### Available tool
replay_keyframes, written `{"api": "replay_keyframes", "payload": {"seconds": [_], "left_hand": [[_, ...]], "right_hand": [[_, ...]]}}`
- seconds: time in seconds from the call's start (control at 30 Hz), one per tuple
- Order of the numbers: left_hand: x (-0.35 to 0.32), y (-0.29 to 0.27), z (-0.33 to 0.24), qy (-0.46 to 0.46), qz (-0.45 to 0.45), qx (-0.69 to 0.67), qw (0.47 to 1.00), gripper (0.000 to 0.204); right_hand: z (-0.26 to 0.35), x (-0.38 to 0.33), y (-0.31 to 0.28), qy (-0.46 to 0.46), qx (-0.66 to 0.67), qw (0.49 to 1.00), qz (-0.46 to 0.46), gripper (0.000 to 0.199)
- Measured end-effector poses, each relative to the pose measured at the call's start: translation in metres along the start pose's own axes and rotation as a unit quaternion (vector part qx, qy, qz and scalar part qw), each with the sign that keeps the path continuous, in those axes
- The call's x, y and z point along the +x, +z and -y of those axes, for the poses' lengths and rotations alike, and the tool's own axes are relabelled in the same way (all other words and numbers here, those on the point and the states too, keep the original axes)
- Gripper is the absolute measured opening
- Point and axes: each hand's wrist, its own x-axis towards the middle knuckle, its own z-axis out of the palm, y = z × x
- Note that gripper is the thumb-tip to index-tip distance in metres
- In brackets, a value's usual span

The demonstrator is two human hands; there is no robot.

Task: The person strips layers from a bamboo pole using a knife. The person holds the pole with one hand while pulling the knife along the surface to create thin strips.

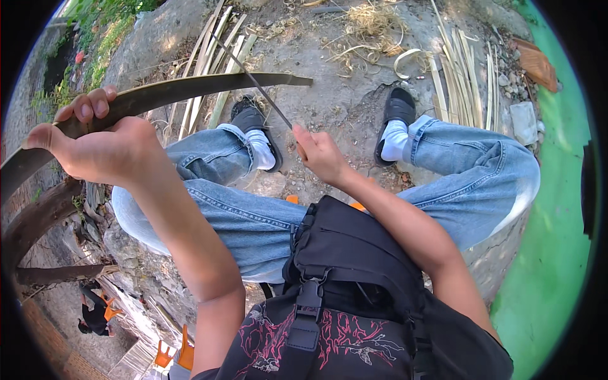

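Observation:
My left hand [111, 149], raised at the left, is wrapped round a long, dark green-brown bamboo strip [190, 87]. The strip runs from the left rim of the view to a tapered end above my feet, and looks curved here. My right hand [322, 155], in front of my lap, is closed on the near end of a thin, dark knife [271, 101], seen almost edge-on. Its blade points away and to the left, crossing the strip near the far end; whether they touch I cannot tell. My fingers hide most of the handle.
Split pale strips lie in a left bundle [209, 69] and a right bundle [461, 76]. Curled shavings [373, 25] litter the ground beyond my sandals. Green water [538, 272] borders the right side. A branch [38, 215] stands at left; a person [95, 313] is lower left.

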Motion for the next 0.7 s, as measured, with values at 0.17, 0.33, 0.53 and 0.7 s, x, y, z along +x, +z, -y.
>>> {"api": "replay_keyframes", "payload": {"seconds": [0.17,0.33,0.53,0.7], "left_hand": [[0.001,-0.009,0.005,-0.023,-0.033,-0.006,0.999,0.052],[0.003,-0.004,0.004,0.002,-0.002,-0.004,1.0,0.05],[0.0,-0.005,0.006,-0.029,0.025,-0.072,0.997,0.074],[0.007,-0.017,0.015,-0.052,0.08,-0.125,0.988,0.063]], "right_hand": [[-0.004,0.01,-0.029,0.23,-0.06,0.971,-0.041,0.068],[-0.001,0.002,0.0,-0.036,-0.009,0.999,0.009,0.073],[-0.035,0.018,-0.035,0.345,0.025,0.935,-0.077,0.072],[-0.011,0.018,-0.018,0.222,-0.021,0.973,-0.066,0.073]]}}
